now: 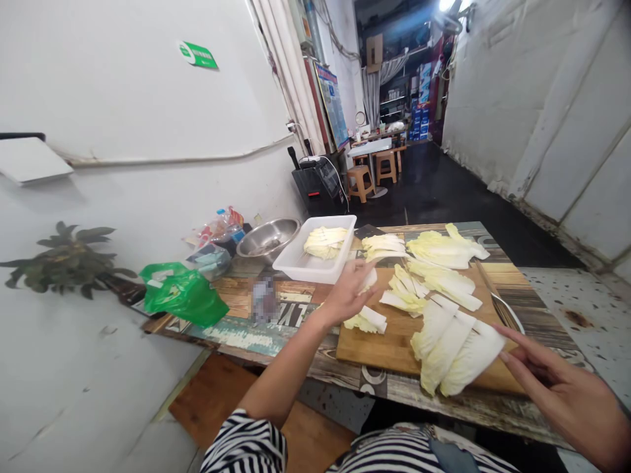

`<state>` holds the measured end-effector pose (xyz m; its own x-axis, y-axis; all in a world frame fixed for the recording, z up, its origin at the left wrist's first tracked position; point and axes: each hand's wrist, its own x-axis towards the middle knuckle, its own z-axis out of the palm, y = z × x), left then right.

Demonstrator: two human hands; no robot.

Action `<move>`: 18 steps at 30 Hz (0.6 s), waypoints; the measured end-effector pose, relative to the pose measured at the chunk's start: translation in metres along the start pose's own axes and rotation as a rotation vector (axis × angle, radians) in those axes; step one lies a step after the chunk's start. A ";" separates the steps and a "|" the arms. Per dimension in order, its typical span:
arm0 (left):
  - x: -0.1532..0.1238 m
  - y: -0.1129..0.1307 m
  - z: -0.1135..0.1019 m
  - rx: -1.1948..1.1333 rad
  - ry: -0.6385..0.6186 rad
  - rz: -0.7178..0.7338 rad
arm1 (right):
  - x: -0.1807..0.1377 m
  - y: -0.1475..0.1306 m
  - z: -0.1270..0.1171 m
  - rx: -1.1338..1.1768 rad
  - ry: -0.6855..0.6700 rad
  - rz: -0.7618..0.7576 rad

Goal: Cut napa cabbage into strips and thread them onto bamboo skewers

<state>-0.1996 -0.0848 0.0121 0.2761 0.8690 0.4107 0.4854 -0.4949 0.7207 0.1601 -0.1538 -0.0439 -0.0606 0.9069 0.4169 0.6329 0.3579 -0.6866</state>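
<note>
In my right hand (552, 374) a skewer of napa cabbage leaves (456, 345) is pinched at its right end, over the front of the wooden cutting board (359, 348). Several pale leaf pieces are threaded side by side on it. My left hand (351, 289) reaches over the board's left edge, its fingers closed around a small cabbage leaf piece (368, 280). Just below that hand lies a loose leaf piece (367, 320). More cabbage pieces (404, 292) rest at the middle of the board, with larger leaves (446, 249) behind them.
A white plastic tub (315, 270) holding skewered cabbage stands behind my left hand. Beside it are a steel bowl (269, 240) and a green plastic bag (182, 292). A white round rim (510, 314) shows at the board's right. A wall runs along the left.
</note>
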 end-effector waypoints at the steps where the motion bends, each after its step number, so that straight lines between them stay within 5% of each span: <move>1: 0.000 0.009 0.002 -0.087 -0.009 -0.014 | 0.001 -0.005 -0.002 -0.007 0.011 -0.024; 8: -0.004 0.051 0.032 -0.864 0.000 -0.434 | 0.007 -0.045 -0.015 -0.020 -0.001 -0.226; 12: 0.001 0.058 0.040 -0.968 0.064 -0.561 | 0.005 -0.048 -0.020 -0.055 0.004 -0.277; 18: 0.005 0.065 0.038 -1.030 0.003 -0.627 | 0.004 -0.045 -0.023 -0.077 0.029 -0.338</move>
<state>-0.1351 -0.1124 0.0396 0.2266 0.9590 -0.1700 -0.3558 0.2440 0.9021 0.1486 -0.1718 0.0023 -0.2559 0.7328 0.6305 0.6373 0.6183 -0.4600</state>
